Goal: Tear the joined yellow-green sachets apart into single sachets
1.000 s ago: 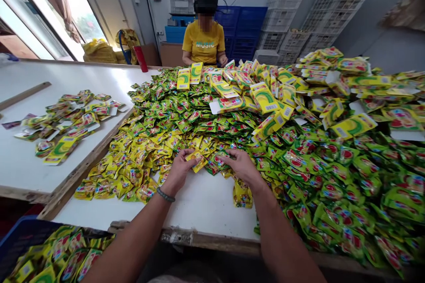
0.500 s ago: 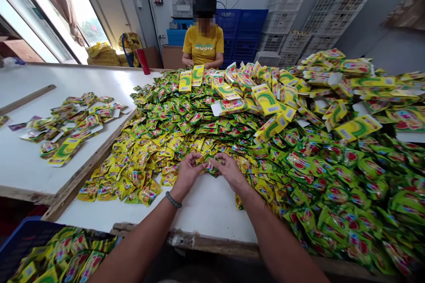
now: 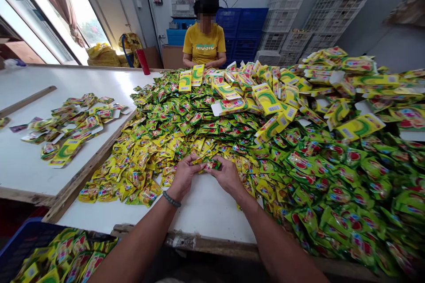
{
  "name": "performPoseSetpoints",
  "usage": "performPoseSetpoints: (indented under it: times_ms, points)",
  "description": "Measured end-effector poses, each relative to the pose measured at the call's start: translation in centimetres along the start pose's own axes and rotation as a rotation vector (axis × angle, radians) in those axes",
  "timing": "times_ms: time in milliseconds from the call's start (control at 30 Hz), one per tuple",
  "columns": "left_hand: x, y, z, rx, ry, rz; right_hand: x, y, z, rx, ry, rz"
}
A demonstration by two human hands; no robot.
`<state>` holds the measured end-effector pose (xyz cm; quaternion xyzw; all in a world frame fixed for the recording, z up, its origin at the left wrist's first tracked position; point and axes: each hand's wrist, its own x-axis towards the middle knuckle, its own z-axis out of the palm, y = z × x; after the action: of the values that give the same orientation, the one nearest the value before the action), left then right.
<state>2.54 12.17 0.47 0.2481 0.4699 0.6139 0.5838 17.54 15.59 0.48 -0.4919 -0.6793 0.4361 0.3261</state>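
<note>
My left hand [image 3: 186, 173] is closed in a pinch on a small yellow candy packet [image 3: 198, 161]. In the fingers of my right hand [image 3: 227, 176] is a green candy packet [image 3: 213, 165] with a red fruit print. The two packets meet or overlap between my fingertips, just above the white tabletop [image 3: 209, 208]. Yellow packets [image 3: 122, 177] spread out beside and beyond my left hand. A large heap of green packets [image 3: 345, 190] lies to the right of my right arm. How far the fingers cover each packet is partly hidden.
Yellow cardboard boxes [image 3: 267, 99] lie on the heap. Wooden strips [image 3: 83, 172] edge the table, with more packets [image 3: 71, 119] left of them. A blue basket [image 3: 20, 239] of packets stands lower left. Across the table sits a person in a yellow shirt [image 3: 204, 44].
My fingers have shifted slightly on the two packets, and the green one shows more plainly now. Both hands stay in nearly the same place. The person opposite has tilted their head down.
</note>
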Motion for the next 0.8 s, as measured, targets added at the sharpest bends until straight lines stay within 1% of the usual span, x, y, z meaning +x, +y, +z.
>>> performPoseSetpoints:
  times_ms: [33,100,167,233,300,333,467,533,600,633,667,700,733,800]
  points:
    - [0.1,0.0,0.0,0.022,-0.003,0.021,0.0,0.0,-0.2,-0.040,-0.018,-0.034]
    - [0.2,0.0,-0.1,0.069,-0.027,0.072,0.0,-0.1,-0.5,-0.017,-0.100,-0.061]
    - [0.3,0.0,-0.2,0.112,-0.051,0.110,0.1,-0.1,-0.7,0.107,-0.168,-0.005]
    - [0.3,0.0,-0.3,0.125,-0.049,0.120,0.3,0.0,-0.5,0.252,-0.186,0.082]
    - [0.4,-0.1,-0.3,0.112,-0.038,0.118,0.4,0.0,0.0,0.360,-0.157,0.130]
    - [0.4,-0.2,-0.3,0.104,-0.045,0.116,0.4,0.0,0.2,0.393,-0.137,0.133]
    - [0.0,-0.2,0.0,0.100,-0.106,0.129,0.4,0.5,0.8,0.450,-0.088,0.082]
    - [-0.3,-0.2,0.3,0.133,-0.096,0.140,0.4,0.8,0.9,0.353,-0.047,0.044]
    - [-0.5,-0.2,0.5,0.161,-0.085,0.148,0.5,1.1,1.0,0.192,0.056,0.030]
    - [-0.5,-0.2,0.6,0.152,-0.089,0.143,0.6,1.1,1.1,0.145,0.107,0.037]
    - [-0.5,-0.3,0.7,0.126,-0.093,0.124,0.6,1.1,1.1,0.155,0.140,0.049]
    - [-0.5,-0.3,0.8,0.088,-0.095,0.093,0.6,0.9,1.2,0.223,0.147,0.065]
    - [-0.5,-0.2,0.8,0.047,-0.093,0.057,0.5,0.8,1.2,0.333,0.121,0.084]
    - [-0.4,-0.1,0.8,-0.006,-0.070,0.000,0.4,0.3,1.2,0.563,0.005,0.113]
